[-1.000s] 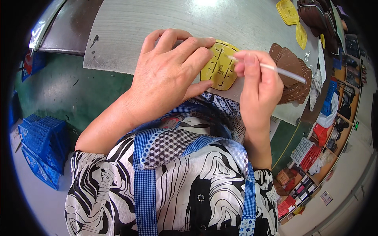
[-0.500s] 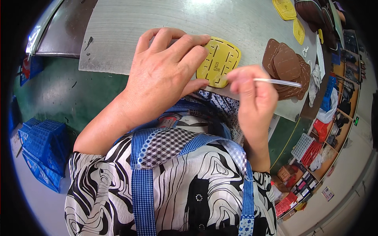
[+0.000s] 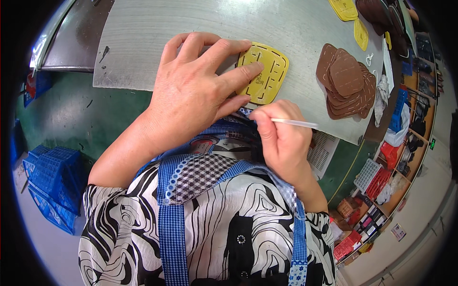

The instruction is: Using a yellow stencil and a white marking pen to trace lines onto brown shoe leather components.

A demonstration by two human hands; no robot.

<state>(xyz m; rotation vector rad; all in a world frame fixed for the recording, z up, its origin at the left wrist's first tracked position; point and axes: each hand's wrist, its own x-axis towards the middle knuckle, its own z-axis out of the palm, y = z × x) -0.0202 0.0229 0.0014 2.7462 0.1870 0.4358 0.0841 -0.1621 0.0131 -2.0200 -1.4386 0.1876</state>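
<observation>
A yellow template [image 3: 275, 71] with rounded corners and slots cut through it lies near the table's front edge. My left hand [image 3: 191, 88] presses it down with fingers spread: the index finger reaches onto its middle, and the thumb lies by its near left corner. What lies under the template is mostly hidden. Close to its near right corner, my right hand [image 3: 284, 138] is closed around a slim, pale pen-like stick [image 3: 299, 123]. The stick's back end points right; its tip is hidden by the hand. To the right sits a fanned pile of brown rounded pieces [image 3: 346, 78] with pale dash marks.
The grey table [image 3: 143, 52] ends close to my body. More yellow templates [image 3: 361, 34] and dark brown pieces [image 3: 374, 16] lie at the far right, near a crumpled cloth [image 3: 381, 90]. Blue crates [image 3: 55, 178] stand low at left; loaded shelves [image 3: 405, 157] line the right.
My right hand has moved left and toward me with the stick, off the template's right edge. My left index finger has slid onto the template's middle.
</observation>
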